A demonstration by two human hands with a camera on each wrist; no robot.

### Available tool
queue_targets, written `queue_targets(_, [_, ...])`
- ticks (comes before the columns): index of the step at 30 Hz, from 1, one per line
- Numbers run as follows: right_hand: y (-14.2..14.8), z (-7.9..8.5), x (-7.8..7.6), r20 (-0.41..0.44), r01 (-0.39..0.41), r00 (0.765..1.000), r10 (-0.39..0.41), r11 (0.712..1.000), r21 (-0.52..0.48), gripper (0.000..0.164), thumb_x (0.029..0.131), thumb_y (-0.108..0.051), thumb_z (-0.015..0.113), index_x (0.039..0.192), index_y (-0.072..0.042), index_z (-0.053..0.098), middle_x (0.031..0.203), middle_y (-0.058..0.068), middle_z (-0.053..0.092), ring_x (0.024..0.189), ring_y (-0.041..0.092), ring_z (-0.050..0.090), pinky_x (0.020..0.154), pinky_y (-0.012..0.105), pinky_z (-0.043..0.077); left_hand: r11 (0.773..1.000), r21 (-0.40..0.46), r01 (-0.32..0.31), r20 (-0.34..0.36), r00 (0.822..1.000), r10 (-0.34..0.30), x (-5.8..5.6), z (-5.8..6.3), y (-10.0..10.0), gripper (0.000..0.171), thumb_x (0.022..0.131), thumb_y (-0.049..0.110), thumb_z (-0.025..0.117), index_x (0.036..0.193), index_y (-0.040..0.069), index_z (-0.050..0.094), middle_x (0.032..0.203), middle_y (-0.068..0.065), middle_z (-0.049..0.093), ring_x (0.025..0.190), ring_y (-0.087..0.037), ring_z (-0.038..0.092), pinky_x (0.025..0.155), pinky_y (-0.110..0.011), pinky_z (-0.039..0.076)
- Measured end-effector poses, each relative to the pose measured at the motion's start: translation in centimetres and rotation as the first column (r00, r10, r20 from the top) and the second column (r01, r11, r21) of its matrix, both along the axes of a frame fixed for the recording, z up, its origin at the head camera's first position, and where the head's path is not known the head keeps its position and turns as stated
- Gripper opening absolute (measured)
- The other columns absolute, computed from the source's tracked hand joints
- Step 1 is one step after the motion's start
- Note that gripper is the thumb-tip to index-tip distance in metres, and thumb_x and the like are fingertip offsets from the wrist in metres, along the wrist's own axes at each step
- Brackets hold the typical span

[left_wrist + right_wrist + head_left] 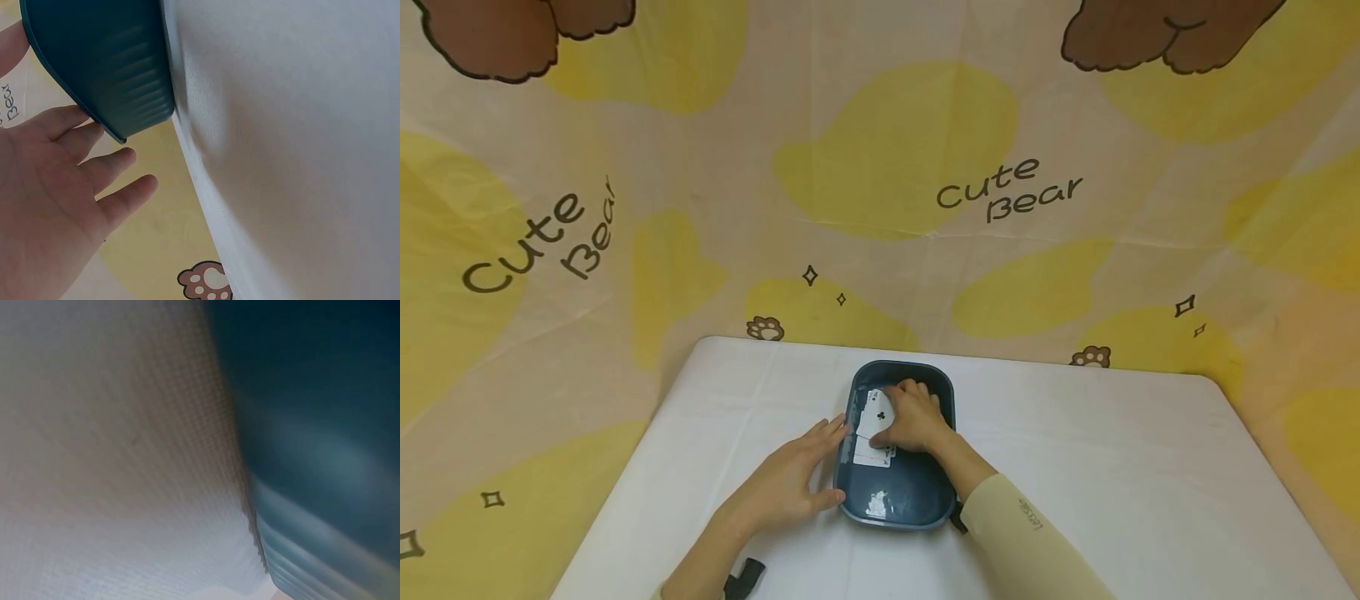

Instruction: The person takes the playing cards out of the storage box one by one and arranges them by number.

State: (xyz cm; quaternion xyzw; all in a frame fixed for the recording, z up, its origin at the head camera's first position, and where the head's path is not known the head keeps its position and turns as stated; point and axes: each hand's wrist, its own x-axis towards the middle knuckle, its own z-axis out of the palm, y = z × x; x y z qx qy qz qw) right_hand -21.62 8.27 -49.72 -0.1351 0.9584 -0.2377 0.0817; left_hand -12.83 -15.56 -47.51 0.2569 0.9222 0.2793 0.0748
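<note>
A dark blue oblong plastic tub stands on the white-covered table. Playing cards lie overlapping inside it, an ace of clubs uppermost. My right hand reaches into the tub, thumb and fingers bent about the edges of the ace; its palm side is hidden. Along the tub's left side, my left hand touches the rim with spread, fairly straight fingers and the thumb. The left wrist view shows that hand beside the tub wall. In the right wrist view only the tub's outside appears, without the hand.
White cloth covers the table. Behind it hangs a yellow and beige printed curtain, close to the table's far edge. A black strap piece shows by the left wrist.
</note>
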Motion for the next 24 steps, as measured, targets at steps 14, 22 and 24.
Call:
queue_targets(14, [-0.02,0.23,0.04,-0.026,-0.028,0.999,0.028,1.0,-0.008,0.082,0.074,-0.043,0.091,0.141,-0.004,0.063,0.141,0.017,0.059,0.126,0.034,0.053,0.109,0.062,0.042,1.0,-0.013,-0.003,0.016,1.0,0.004,-0.06,-0.03,-0.01,0.088,0.087,0.038,0.081,0.161,0.011,0.042,0.17,0.0,0.032,0.156,-0.032,0.031,0.118,-0.063,0.034])
queue_targets(22, [0.04,0.19,0.19,-0.047,-0.067,0.997,0.068,0.997,0.025,0.092,0.069,-0.055,0.092,0.141,-0.006,0.064,0.139,0.015,0.059,0.125,0.034,0.051,0.11,0.064,0.04,1.0,-0.008,0.006,0.007,1.0,-0.006,-0.08,-0.02,-0.12,0.086,0.088,0.039,0.08,0.161,0.01,0.043,0.17,-0.001,0.033,0.155,-0.034,0.031,0.117,-0.065,0.035])
queue_targets(24, [0.06,0.18,0.21,-0.067,-0.081,0.994,0.083,0.996,0.029,0.091,0.068,-0.056,0.093,0.14,-0.007,0.066,0.138,0.014,0.059,0.123,0.032,0.051,0.108,0.059,0.042,1.0,-0.01,0.008,0.006,1.0,-0.008,-0.09,-0.04,-0.14,0.086,0.088,0.039,0.08,0.16,0.01,0.043,0.17,0.0,0.032,0.155,-0.034,0.031,0.117,-0.064,0.035])
